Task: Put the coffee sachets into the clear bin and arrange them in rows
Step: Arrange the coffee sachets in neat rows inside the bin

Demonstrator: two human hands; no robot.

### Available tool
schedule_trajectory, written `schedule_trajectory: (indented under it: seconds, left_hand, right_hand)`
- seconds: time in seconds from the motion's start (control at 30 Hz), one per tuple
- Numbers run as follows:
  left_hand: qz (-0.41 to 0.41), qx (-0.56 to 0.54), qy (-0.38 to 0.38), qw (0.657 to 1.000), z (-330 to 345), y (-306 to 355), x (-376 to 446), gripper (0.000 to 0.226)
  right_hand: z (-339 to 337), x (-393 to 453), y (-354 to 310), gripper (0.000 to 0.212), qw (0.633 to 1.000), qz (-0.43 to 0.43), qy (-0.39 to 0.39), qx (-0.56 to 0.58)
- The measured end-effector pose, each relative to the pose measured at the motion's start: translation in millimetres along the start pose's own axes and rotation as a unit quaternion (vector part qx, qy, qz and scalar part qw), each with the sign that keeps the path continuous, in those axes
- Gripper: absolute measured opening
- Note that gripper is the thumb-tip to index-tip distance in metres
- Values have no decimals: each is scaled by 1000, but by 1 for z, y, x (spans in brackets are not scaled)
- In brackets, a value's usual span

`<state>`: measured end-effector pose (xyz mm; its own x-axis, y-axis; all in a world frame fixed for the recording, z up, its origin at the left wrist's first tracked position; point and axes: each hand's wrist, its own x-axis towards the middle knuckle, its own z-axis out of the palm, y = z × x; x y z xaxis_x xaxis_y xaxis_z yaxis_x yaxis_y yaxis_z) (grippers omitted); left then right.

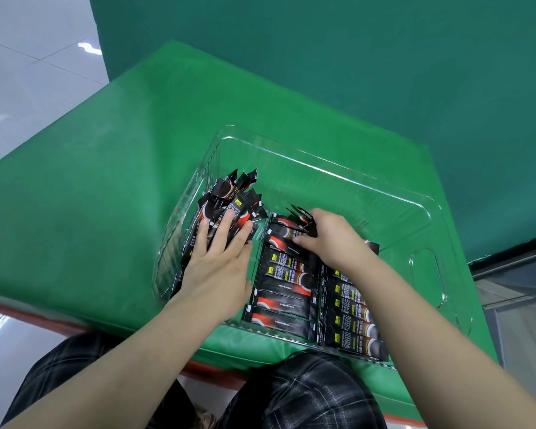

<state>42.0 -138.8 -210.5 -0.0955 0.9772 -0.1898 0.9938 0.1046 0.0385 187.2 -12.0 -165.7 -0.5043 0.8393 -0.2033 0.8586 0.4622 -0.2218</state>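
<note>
The head view looks down at a green worktop (90, 212) with a clear bin (427, 258) on it. Lots of black coffee sachets (287, 284) are inside the bin. Near the person, they lie flat in two neat rows side by side, one row in the middle of the bin and one row just to its right (351, 320). At the left wall of the bin there is a messy bunch of sachets (232, 196) that lean and stick up at different angles. The left hand (220, 270) lies on this bunch with its fingers (223, 230) straight and spread, pressing on the sachets and not curled round them. The right hand (331, 239) is at the far end of the middle row. Its fingers are bent and hold a few sachets (304, 219) whose ends poke out past the knuckles. The far half of the bin has green showing through its bottom. Dark checked trousers (307, 394) show at the bottom, under the arms
</note>
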Motion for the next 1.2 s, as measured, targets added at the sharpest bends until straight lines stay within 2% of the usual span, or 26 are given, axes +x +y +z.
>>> schedule_trajectory:
  seconds: [0.23,0.47,0.77,0.9,1.0,1.1,1.2]
  left_hand:
    - [-1,-2,-3,1000,-1,1,-1,67]
    - [0,-5,0,1000,0,0,0,67]
    - [1,2,4,1000,1,0,0,68]
    - [1,-1,6,1000,0,0,0,67]
    - [-1,-2,7,1000,1,0,-1,67]
    - [-1,-1,12,1000,1,0,-1,68]
    - [-1,-1,8,1000,1,1,-1,67]
  right_hand:
    - [15,4,-4,36,996,-7,-59,-68]
    - [15,6,-2,26,993,-24,-50,-107]
    - [18,5,4,29,990,-59,-28,-126]
    - [12,1,2,26,995,-56,2,-81]
    - [5,-5,-2,32,1000,-27,9,-12]
    - [3,-9,-4,30,999,-17,-37,23]
    - [0,-10,-4,18,987,-5,-87,133]
